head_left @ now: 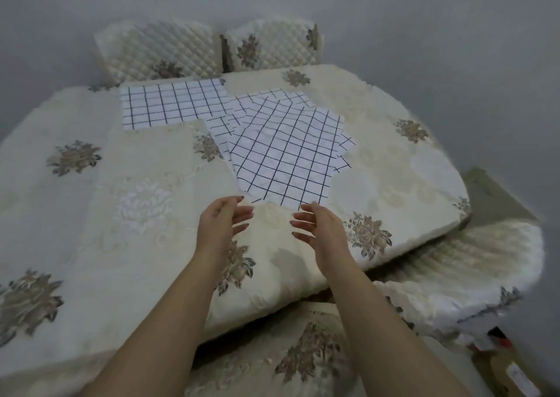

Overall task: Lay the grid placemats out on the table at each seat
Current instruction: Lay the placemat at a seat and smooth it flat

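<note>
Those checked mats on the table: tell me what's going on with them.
A person is setting out grid placemats on a table covered with a floral cloth. One placemat already lies flat at the far side, in front of a quilted chair back. The rest sit in a loose, fanned pile near the middle. Both hands, left hand and right hand, are open and empty, just short of the pile's near edge.
</note>
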The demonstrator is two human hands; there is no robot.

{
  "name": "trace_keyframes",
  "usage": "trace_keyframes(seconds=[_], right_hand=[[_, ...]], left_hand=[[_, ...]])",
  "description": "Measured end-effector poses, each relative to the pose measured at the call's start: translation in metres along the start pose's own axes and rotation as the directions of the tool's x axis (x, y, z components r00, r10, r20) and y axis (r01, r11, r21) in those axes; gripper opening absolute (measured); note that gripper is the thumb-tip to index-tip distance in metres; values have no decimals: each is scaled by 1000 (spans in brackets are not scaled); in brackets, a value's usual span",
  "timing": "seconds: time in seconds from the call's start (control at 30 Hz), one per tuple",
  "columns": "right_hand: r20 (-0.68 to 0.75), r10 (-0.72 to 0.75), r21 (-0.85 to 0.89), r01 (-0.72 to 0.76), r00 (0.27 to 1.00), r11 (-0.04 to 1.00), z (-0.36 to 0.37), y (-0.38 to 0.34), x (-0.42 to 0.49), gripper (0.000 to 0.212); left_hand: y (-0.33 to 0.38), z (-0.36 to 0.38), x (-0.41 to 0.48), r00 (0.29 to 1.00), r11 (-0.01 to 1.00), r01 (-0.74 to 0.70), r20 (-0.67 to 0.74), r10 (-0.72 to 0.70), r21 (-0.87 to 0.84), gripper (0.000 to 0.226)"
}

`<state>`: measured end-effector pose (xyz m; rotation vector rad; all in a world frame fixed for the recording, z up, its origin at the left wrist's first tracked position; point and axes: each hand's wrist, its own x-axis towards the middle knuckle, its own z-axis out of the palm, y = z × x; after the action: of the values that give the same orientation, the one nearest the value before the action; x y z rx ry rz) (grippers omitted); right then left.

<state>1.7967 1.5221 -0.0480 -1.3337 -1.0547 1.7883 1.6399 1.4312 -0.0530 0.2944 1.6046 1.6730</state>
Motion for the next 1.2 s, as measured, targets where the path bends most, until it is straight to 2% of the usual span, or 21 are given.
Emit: trace_keyframes(seconds=[0.1, 0.17, 0.27, 0.37, 0.47, 0.57, 0.7, 0.77, 0.9, 1.0, 1.1, 1.2], right_hand=[[74, 4, -67, 1, 997, 998, -15, -13, 30, 23], [90, -11, -131, 22, 996, 991, -28, -18, 49, 19], [114, -82, -360, 118, 990, 925, -45, -17, 76, 12], [202, -167, -639, 259, 965, 724, -56, -9, 100, 31], [321, -164, -808, 360, 933, 466, -61, 3, 123, 52], [409, -116, -853, 424, 905, 306, -62, 16, 139, 65], [505, -125, -853, 516, 854, 78, -60, 26, 154, 70], [520, -143, -850, 526, 842, 3, -59, 30, 159, 71], [508, -190, -861, 504, 840, -73, -54, 40, 165, 67], [500, -293, -864, 491, 815, -111, -49, 44, 170, 60], [484, -366, -871, 476, 795, -120, -45, 46, 171, 55], [483, -413, -871, 471, 772, -137, -44, 42, 170, 45]], left_hand=[[-4, 16, 10, 997, 992, -45, -62, 53, 121, 21], [-9, 22, 20, 991, 961, -71, -92, 99, 268, 18], [-18, 25, 37, 977, 813, -151, -38, 208, 562, 16], [-27, 25, 61, 949, 563, -298, 174, 263, 771, 34], [-34, 24, 92, 906, 329, -414, 348, 241, 849, 55], [-43, 29, 120, 876, 99, -469, 448, 182, 878, 68], [-55, 36, 146, 862, -145, -493, 504, 53, 858, 72], [-61, 37, 151, 850, -170, -511, 525, 46, 842, 69], [-68, 44, 155, 835, -97, -531, 539, 106, 842, 59], [-70, 46, 157, 826, -72, -537, 542, 155, 840, 53], [-71, 43, 162, 797, -114, -550, 561, 225, 827, 40], [-69, 43, 165, 769, -151, -543, 561, 306, 826, 15]])
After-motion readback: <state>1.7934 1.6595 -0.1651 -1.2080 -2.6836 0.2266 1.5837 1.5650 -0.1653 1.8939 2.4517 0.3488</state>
